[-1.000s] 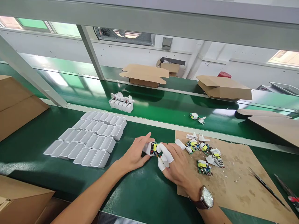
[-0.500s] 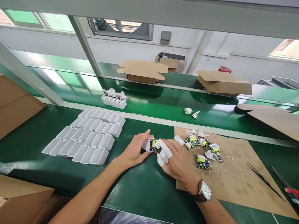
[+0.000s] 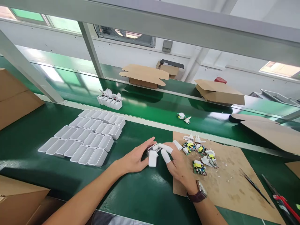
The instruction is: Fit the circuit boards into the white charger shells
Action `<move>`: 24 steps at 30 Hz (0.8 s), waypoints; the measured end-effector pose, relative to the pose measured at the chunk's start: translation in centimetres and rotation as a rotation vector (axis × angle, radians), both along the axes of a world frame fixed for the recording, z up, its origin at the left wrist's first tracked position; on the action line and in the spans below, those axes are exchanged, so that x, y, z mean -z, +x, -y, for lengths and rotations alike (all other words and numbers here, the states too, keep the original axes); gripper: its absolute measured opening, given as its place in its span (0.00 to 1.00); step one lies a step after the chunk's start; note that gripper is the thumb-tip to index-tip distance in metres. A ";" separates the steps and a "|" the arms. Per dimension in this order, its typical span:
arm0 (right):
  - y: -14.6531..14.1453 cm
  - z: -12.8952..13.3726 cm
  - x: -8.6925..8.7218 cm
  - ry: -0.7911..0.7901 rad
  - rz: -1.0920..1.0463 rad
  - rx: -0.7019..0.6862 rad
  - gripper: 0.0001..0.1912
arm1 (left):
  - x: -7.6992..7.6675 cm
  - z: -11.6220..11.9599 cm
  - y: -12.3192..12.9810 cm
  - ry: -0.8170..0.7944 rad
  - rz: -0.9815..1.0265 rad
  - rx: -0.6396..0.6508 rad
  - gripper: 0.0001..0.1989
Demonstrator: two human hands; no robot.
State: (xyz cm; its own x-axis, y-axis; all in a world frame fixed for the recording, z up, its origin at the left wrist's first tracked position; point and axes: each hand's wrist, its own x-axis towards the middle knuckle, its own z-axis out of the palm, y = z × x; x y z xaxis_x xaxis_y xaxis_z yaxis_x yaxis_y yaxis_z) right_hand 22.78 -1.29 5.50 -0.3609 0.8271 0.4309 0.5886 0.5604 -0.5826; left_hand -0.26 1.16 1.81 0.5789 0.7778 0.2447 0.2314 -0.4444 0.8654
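My left hand (image 3: 136, 157) is closed around a white charger casing (image 3: 150, 150), fingers behind it and thumb in front. A small white cover (image 3: 152, 158) hangs over the near side of its open end. The circuit board seen earlier is mostly hidden inside the casing. White finger cots cover the thumb and forefinger of my right hand (image 3: 174, 162). Those two digits are stretched out and a little apart, the forefinger tip at the casing's rim. To the right, several circuit boards (image 3: 199, 167) with yellow tape and white plug pieces (image 3: 198, 139) lie on brown cardboard (image 3: 225, 193).
Rows of white casings (image 3: 91, 140) stand at left. A filled group of casings (image 3: 109, 99) sits on the green belt (image 3: 145, 107), farther along from a loose board (image 3: 181, 116). Tweezers (image 3: 255, 187) and red-handled scissors (image 3: 278, 197) lie at right. Cardboard boxes (image 3: 18, 200) flank the bench.
The circuit board has gone into the casing, which is now tipped with its opening upward. My right fingers have drawn apart from the board. The camera view has shifted slightly.
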 end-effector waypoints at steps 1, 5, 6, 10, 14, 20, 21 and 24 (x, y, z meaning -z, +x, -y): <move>0.0 -0.1 0.3 -0.018 -0.011 0.005 0.17 | -0.1 0.0 0.0 -0.045 0.020 0.000 0.40; -0.4 -0.5 1.4 -0.055 0.015 -0.048 0.21 | -0.4 -0.5 0.0 -0.185 0.142 -0.062 0.36; -0.6 -0.5 1.5 -0.056 0.032 -0.051 0.22 | -0.4 -0.6 -0.1 -0.211 0.181 -0.090 0.34; -0.9 -0.4 1.2 0.038 0.047 -0.003 0.23 | -0.4 -0.8 -0.1 -0.277 0.286 -0.181 0.31; -1.3 -0.2 1.1 0.193 0.058 0.001 0.22 | -0.8 -0.6 -0.1 -0.286 0.298 -0.194 0.37; -2.0 -0.4 1.6 0.155 0.046 -0.068 0.23 | -0.8 -0.9 0.3 -0.240 0.246 -0.270 0.38; -2.0 -0.4 1.6 0.163 0.038 -0.050 0.23 | -0.8 -0.9 0.4 -0.230 0.227 -0.283 0.39; -1.8 -0.4 1.5 0.159 0.034 0.009 0.23 | -0.8 -0.7 0.5 -0.171 0.244 -0.282 0.47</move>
